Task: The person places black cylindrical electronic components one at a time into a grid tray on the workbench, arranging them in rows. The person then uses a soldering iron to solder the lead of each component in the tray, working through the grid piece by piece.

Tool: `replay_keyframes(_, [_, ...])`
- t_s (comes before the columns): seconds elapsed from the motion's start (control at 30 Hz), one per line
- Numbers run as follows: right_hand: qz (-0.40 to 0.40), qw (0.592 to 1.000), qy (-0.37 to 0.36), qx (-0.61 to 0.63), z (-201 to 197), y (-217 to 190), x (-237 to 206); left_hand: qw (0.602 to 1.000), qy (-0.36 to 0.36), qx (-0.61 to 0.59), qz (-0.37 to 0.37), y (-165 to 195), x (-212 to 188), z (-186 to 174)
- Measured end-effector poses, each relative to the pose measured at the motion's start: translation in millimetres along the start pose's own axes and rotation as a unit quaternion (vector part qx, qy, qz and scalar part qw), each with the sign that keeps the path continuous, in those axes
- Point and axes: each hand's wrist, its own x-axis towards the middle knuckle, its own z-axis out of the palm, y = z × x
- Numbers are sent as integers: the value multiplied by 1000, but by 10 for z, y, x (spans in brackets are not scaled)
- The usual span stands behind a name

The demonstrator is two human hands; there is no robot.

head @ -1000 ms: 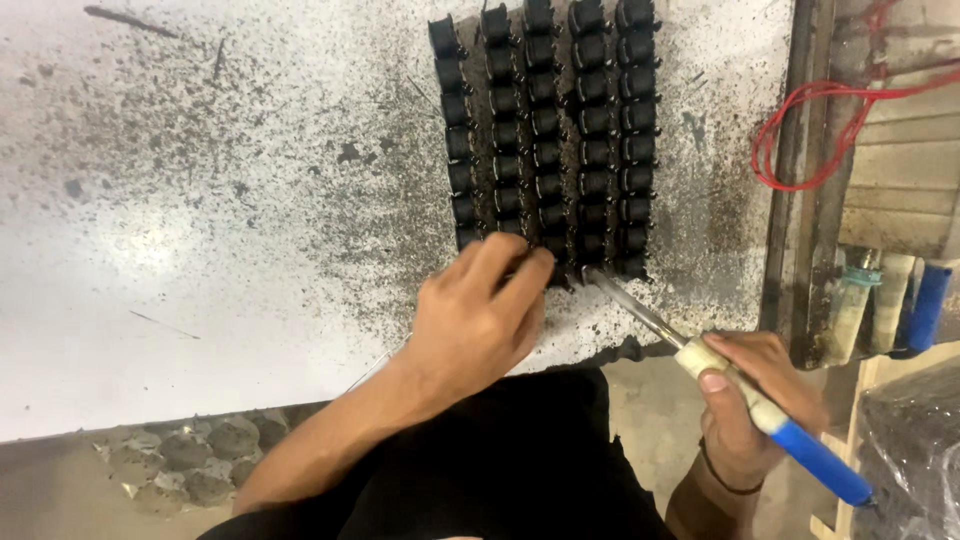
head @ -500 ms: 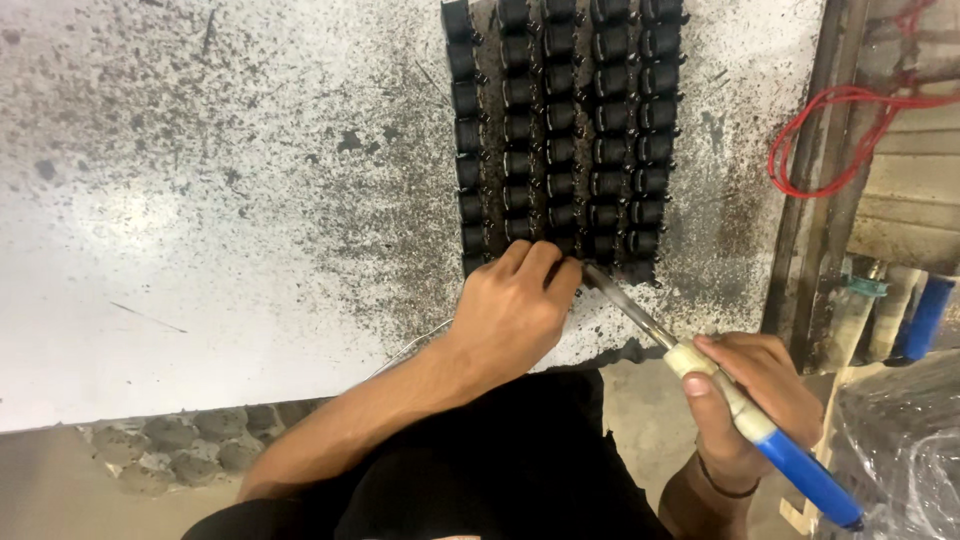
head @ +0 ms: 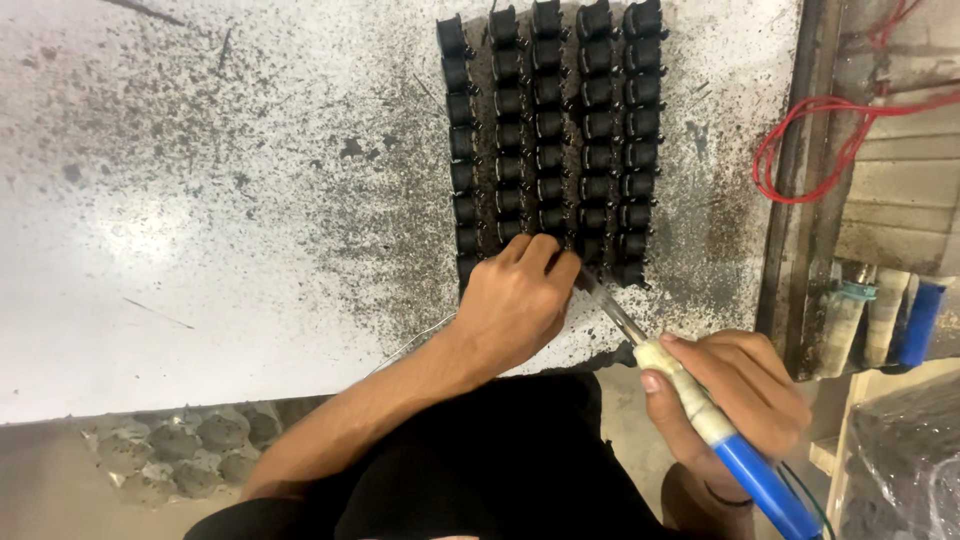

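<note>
Nearest, the right hand [head: 735, 400] has its fingers wrapped tight round a blue-handled soldering iron [head: 700, 410], its thin metal tip slanting toward the left hand [head: 515, 300]. That hand's fingers are curled together on the near end of the rows of small black plastic parts [head: 550, 130] (five columns), lying on the speckled white table [head: 200, 200], which is bare to the left. Red wire [head: 810, 150] loops past the right edge.

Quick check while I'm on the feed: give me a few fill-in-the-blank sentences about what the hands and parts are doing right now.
1. The small black parts stand on the speckled white table in ____ columns.
2. The right hand holds a soldering iron whose handle end is coloured ____.
3. The left hand rests at the ____ end of the columns.
4. A coil of ____ wire lies right of the table.

Missing words: five; blue; near; red
</note>
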Motion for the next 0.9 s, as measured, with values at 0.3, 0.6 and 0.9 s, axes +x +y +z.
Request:
replay_keyframes(0.3, [81,947,205,236,246,316,-93,991,121,-35,40,124,147,-686])
replay_keyframes(0.6, [88,968,142,189,311,558,-312,1000,-1,2,-1,-190,98,-145])
replay_keyframes(0.9, [60,992,66,90,136,327,-116,1000,5,14,25,-167,115,-93])
